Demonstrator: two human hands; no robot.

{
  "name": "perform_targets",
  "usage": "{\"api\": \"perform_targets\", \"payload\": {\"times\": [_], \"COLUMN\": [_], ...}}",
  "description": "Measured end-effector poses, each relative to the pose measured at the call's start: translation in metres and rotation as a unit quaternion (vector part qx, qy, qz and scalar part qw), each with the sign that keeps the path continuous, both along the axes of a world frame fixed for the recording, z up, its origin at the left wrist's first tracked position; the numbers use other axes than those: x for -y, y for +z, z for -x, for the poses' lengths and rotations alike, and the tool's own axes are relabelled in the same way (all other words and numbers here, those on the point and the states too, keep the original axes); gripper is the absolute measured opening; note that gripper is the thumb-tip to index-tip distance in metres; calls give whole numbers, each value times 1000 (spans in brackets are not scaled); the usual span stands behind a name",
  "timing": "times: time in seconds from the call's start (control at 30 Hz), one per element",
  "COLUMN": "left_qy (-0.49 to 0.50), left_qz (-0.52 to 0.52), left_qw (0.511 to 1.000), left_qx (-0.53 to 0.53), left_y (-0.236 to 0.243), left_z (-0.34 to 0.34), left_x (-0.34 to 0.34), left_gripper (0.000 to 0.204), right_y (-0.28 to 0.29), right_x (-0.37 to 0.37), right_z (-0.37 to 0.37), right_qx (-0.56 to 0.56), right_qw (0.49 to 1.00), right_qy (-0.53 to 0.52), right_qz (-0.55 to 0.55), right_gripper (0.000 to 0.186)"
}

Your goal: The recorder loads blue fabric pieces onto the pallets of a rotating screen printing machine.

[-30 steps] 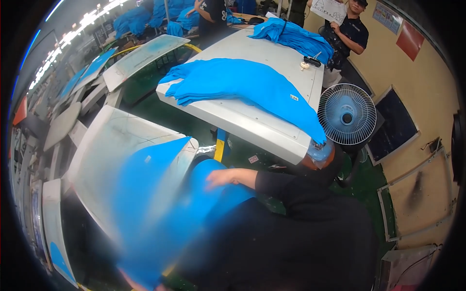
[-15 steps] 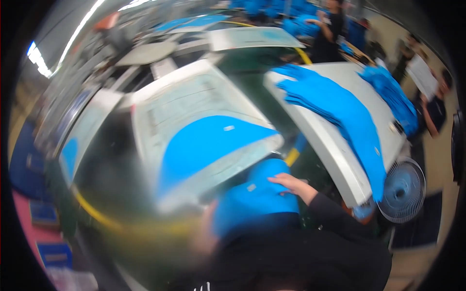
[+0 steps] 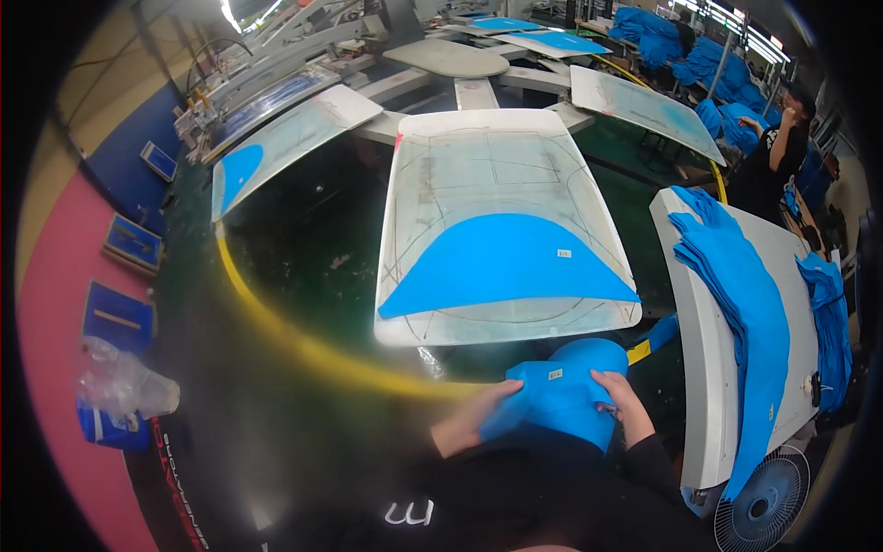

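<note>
At the far left, blue framed panels (image 3: pixel 119 317) are lining a pink surface (image 3: pixel 57 276), and a crumpled clear plastic bag (image 3: pixel 124 377) is sitting over a blue container (image 3: pixel 115 432). Further in, a pale side board (image 3: pixel 308 138) is slanting away, carrying a blue piece (image 3: pixel 242 172) at its near end. A yellow rail (image 3: pixel 294 345) is curving below it toward the middle.

The left hand (image 3: pixel 474 421) is reaching up from the lower edge, its fingers gripping the left side of a blue cloth (image 3: pixel 566 391) with a small white label. Beyond the cloth, a large pale board (image 3: pixel 478 175) is standing out, and another labelled blue piece (image 3: pixel 501 267) is lying flat across its near part. The blue cloth is hanging between the two hands, just short of this board and in front of the body. The right hand (image 3: pixel 628 409) is holding the cloth's right side, its fingers curling in with the thumb on top.

At right, a white tabletop (image 3: pixel 694 359) is bearing a layered blue stack (image 3: pixel 750 294); a fan (image 3: pixel 759 508) is standing by its near end, and a co-worker (image 3: pixel 782 152) in black is standing beyond.
</note>
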State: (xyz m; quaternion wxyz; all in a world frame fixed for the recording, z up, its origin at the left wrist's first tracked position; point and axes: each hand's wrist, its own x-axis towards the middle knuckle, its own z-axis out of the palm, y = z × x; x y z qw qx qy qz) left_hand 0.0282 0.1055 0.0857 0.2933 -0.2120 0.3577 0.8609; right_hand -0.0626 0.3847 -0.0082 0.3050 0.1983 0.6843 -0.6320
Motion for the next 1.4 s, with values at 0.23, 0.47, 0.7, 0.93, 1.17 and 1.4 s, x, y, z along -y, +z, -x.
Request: {"api": "perform_targets", "payload": {"times": [0.23,0.47,0.7,0.93,1.17,1.4], "left_qy": [-18,-29,25,-4,9,34], "left_qz": [-77,-74,-78,-60,-53,-28], "left_qw": [996,997,994,996,996,997], "left_qx": [30,18,77,66,71,68], "left_y": [-42,-58,-63,-62,-75,-106], "left_z": [3,5,4,7,3,0], "left_x": [6,7,6,9,12,17], "left_gripper": [29,30,28,27,28,28], "right_y": [6,-3,-8,-16,-11,-13], "right_x": [2,-1,-1,-5,-3,-3], "right_z": [0,1,2,3,3,1], "right_qx": [5,5,5,2,0,-12], "right_qw": [999,1000,1000,1000,1000,999], "right_qy": [13,4,23,17,18,28], "right_qz": [30,7,8,-1,7,9], "right_gripper": [30,32,34,34,33,32]}}
